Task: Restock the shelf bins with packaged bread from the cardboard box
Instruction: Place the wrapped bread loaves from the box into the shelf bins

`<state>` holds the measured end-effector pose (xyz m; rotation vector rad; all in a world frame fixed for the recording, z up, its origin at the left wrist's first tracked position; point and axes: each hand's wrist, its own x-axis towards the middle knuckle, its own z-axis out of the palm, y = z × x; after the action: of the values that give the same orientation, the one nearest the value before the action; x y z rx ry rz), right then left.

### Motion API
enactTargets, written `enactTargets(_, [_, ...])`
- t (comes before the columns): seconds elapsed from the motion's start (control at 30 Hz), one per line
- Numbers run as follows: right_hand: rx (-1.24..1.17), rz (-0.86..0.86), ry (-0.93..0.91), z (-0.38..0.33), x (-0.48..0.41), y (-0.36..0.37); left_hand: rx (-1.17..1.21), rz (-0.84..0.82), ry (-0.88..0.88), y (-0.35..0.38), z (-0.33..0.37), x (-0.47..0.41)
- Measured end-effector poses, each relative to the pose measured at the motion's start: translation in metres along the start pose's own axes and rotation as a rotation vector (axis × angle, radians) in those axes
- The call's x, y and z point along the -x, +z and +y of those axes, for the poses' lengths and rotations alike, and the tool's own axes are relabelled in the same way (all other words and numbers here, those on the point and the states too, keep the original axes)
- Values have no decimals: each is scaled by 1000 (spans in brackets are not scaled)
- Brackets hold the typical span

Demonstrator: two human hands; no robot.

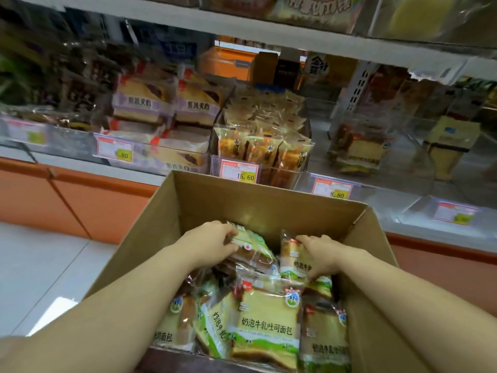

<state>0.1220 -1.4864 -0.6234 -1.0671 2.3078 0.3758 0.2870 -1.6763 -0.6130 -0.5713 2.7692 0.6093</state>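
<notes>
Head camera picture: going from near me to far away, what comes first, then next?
Toast packet → left hand gripping a green packet → far wall of the cardboard box → 15.60 price tag → brown packets → orange box.

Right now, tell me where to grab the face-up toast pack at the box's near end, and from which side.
Pinch the toast pack by its clear top flap, coming from above. It lies face up in the cardboard box; that flap looks free, while other packs crowd its sides.
</notes>
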Motion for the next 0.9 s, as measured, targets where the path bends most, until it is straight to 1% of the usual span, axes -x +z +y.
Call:
enactTargets(0.1, [-35,-3,32,2,-7,2,82,-40,0,6,-1,-5])
enactTargets(0.2, [95,-34,61,3,-6,2,157,-30,-28,11,1,-10])
enactTargets(0.27, [134,-26,58,5,-3,1,195,-47,-55,12,0,-15])
enactTargets(0.33, [105,16,44,9,2,-3,225,-109,-52,14,-2,-18])
enactTargets(0.4, [23,49,1,12,9,-7,189,-142,-1,16,1,-17])
enactTargets(0.47, [-99,51,-36,13,17,-10,79,-85,44,19,7,-16])
enactTargets(0.57, [-150,87,-98,9,35,-19,-73,65,96,20,14,-14])
enactTargets(0.63, [-149,154,-132,9,50,-27,-145,153,121,15,17,-13])
enactTargets(0.7, [-101,261,-143,10,65,-37,-206,214,149,6,20,-12])
enactTargets(0.8, [-41,438,-145,16,88,-52,-339,216,242,-4,27,-11])
enactTargets(0.9, [-58,593,-119,25,107,-64,-423,250,306,-11,38,-6])
